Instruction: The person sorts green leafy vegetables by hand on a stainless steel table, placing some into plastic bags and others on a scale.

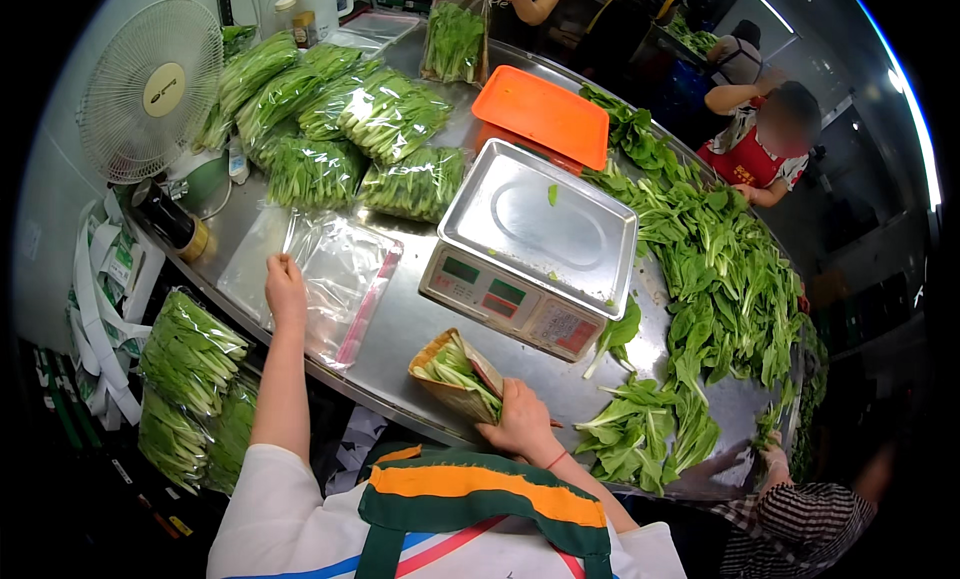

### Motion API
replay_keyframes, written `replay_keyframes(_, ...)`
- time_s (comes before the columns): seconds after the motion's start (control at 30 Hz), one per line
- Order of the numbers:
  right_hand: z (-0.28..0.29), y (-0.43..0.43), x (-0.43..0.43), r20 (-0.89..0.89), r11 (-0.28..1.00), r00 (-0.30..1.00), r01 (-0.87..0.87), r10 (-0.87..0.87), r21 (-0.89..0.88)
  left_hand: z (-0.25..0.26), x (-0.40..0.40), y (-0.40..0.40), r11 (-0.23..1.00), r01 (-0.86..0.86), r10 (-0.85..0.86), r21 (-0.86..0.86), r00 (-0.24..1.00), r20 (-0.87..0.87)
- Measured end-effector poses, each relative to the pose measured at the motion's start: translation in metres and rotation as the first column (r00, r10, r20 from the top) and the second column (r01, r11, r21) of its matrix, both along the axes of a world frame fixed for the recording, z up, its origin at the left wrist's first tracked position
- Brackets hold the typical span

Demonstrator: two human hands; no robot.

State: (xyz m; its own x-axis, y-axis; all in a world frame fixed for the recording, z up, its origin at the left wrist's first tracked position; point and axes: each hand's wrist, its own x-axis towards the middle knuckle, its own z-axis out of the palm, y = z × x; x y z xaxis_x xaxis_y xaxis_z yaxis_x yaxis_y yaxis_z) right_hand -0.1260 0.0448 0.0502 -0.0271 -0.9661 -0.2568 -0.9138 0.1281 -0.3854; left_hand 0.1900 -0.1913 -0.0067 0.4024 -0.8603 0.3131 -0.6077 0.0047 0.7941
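Observation:
My right hand (519, 421) grips a tan sheet rolled into a sleeve (442, 399), which has a dark reddish edge. Pale stems of leafy greens (455, 375) show at its mouth. Over a stack of clear plastic bags (337, 271) with a pink-red strip, my left hand (287, 290) pinches the film of one bag; the fingertips are partly hidden. A digital scale (517, 294) with a steel pan (547, 223) stands beyond my right hand. Small leaf scraps lie on the pan.
Bagged greens (390, 114) are piled at the back left, near a fan (154, 91). An orange-topped scale (540, 114) stands behind the steel one. Loose greens (720, 279) cover the table's right side. Co-workers stand around, one in a red apron (750, 159). More bagged greens (191, 354) sit lower left.

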Motion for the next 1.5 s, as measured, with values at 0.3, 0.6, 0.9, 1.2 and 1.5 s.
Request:
replay_keyframes(0.3,0.027,-0.014,-0.022,0.491,0.98,0.87,0.133,-0.044,-0.149,-0.005,-0.096,0.102,0.644,0.61,-0.676,0.461,0.736,-0.029)
replay_keyframes(0.6,0.031,-0.036,0.003,0.118,0.978,0.974,-0.18,0.191,-0.102,0.061,-0.097,0.093,0.658,0.709,-0.654,0.254,0.705,-0.273)
replay_keyframes(0.9,0.023,-0.04,0.023,0.114,0.988,0.984,-0.13,0.14,-0.088,0.092,-0.152,0.123,0.418,0.903,-0.811,-0.102,0.421,0.405)
replay_keyframes(1.2,0.036,-0.048,0.021,0.438,0.974,0.889,0.199,-0.132,-0.109,0.067,-0.129,0.135,0.883,0.444,-0.46,0.155,0.883,0.091)
replay_keyframes(1.5,0.024,-0.052,0.035,0.105,0.979,0.987,-0.101,0.121,-0.179,0.035,-0.132,0.196,0.183,0.808,-0.751,0.56,0.482,-0.45)
